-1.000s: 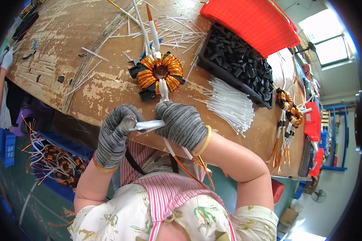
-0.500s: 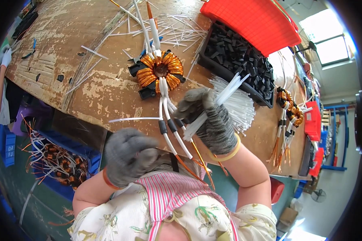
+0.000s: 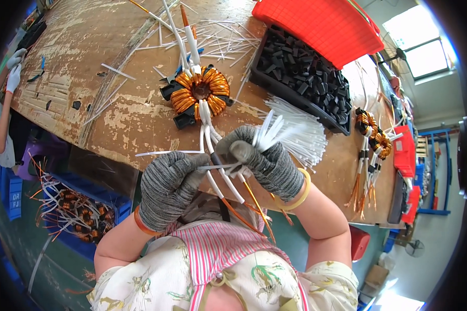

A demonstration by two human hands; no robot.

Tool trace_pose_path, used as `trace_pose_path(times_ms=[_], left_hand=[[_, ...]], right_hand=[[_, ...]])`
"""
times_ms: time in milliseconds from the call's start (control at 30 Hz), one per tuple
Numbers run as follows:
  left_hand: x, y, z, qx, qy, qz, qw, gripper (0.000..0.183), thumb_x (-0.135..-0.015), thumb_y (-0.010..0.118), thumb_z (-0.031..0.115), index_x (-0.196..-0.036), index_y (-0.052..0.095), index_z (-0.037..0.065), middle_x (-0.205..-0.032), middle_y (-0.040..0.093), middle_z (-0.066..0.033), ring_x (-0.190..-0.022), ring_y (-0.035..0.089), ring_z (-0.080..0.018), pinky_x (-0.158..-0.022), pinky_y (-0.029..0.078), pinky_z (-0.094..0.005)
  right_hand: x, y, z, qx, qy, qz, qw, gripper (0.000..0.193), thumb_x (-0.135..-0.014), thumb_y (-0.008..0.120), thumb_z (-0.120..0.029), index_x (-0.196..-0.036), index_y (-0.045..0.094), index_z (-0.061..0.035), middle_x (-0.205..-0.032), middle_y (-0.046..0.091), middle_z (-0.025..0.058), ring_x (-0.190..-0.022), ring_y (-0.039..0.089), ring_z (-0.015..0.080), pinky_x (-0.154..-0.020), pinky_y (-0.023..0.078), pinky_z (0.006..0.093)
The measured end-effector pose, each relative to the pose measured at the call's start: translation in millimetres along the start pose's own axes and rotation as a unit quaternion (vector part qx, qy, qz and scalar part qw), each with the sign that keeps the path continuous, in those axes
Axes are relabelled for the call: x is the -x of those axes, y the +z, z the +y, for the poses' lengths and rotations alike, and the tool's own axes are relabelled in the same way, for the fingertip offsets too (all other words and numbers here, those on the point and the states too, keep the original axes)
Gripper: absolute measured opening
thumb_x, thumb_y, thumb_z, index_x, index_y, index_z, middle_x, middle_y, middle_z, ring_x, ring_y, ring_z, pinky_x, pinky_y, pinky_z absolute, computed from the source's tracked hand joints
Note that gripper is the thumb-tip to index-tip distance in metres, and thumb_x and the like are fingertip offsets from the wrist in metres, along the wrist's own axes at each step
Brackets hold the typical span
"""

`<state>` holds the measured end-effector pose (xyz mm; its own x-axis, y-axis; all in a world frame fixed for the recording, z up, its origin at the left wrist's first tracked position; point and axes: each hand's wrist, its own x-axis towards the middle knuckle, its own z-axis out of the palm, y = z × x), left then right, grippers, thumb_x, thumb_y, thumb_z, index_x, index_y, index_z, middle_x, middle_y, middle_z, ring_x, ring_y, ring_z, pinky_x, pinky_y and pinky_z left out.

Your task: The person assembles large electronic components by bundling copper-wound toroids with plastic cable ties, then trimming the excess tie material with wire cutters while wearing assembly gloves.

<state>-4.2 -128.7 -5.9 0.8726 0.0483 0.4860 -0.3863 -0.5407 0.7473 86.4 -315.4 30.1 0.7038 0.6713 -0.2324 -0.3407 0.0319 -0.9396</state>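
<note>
A toroidal coil (image 3: 219,92) wound with orange copper wire lies on the table before me. Its white-sleeved leads (image 3: 204,139) run toward my lap, ending in bare copper, with black sleeves on some. A white cable tie (image 3: 161,153) sticks out leftward from these leads. My left hand (image 3: 172,185), in a grey glove, is closed in a pinch on the end of another cable tie (image 3: 217,167), which crosses over the leads. My right hand (image 3: 264,165), also gloved, grips a bunch of white cable ties (image 3: 269,133); its fingertips meet the pinched tie's other end.
A pile of cable ties (image 3: 301,132) lies right of the coil, beside a black bin (image 3: 298,101) of small black parts. Behind stands a red bin (image 3: 321,28). More coils (image 3: 381,145) lie at right; a blue crate (image 3: 122,207) holds others at left. A co-worker's gloved hands (image 3: 14,78) show far left.
My left hand has moved up and right to the leads and now pinches a cable tie. My right hand has turned, its bunch tilting differently. The scene has shifted slightly left.
</note>
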Motion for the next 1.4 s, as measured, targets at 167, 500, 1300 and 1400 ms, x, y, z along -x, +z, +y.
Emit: trace_pose_path(times_ms=[167, 500, 1300, 1400], left_hand=[[3.0, 0.1, 4.4, 0.071, -0.07, -0.031, 0.994, 0.02, -0.079, 0.068, 0.007, -0.099, 0.068, 0.007, -0.08, 0.063, -0.0098, -0.073, 0.062, -0.0241, -0.066, 0.049, -0.032], [18.5, 5.7, 1.2, 0.158, -0.186, -0.013, 0.97, 0.018, -0.078, 0.067, 0.004, -0.096, 0.066, 0.005, -0.079, 0.063, -0.0111, -0.072, 0.064, -0.0217, -0.066, 0.05, -0.0307], [42.5, 24.6, -21.3, 0.108, -0.183, -0.006, 0.977, 0.017, -0.074, 0.071, 0.007, -0.09, 0.065, 0.005, -0.076, 0.06, -0.0103, -0.067, 0.061, -0.0243, -0.061, 0.049, -0.0319], [40.3, 19.6, -17.2, 0.116, -0.194, -0.02, 0.974, 0.016, -0.078, 0.069, 0.001, -0.093, 0.064, 0.004, -0.085, 0.062, -0.0082, -0.077, 0.062, -0.0184, -0.07, 0.049, -0.0291]], right_hand=[[-2.3, -4.7, 15.6, 0.017, -0.056, 0.016, 0.998, 0.03, -0.086, 0.065, -0.032, -0.09, 0.058, -0.0035, -0.08, 0.057, 0.0015, -0.072, 0.051, 0.0097, -0.065, 0.042, 0.0234], [9.2, -6.6, 9.9, 0.009, 0.03, 0.075, 0.997, 0.021, -0.088, 0.065, -0.022, -0.098, 0.063, -0.0037, -0.079, 0.059, -0.0047, -0.074, 0.052, 0.0061, -0.065, 0.044, 0.0225], [2.9, -12.0, 23.8, 0.117, 0.081, -0.007, 0.99, 0.024, -0.085, 0.068, -0.016, -0.103, 0.063, -0.0014, -0.094, 0.065, 0.0037, -0.086, 0.057, 0.0108, -0.079, 0.047, 0.0265], [-5.4, -14.6, 26.1, 0.108, -0.014, 0.0, 0.994, 0.022, -0.085, 0.066, -0.009, -0.105, 0.063, -0.0015, -0.095, 0.065, 0.0031, -0.087, 0.059, 0.0125, -0.081, 0.048, 0.0261]])
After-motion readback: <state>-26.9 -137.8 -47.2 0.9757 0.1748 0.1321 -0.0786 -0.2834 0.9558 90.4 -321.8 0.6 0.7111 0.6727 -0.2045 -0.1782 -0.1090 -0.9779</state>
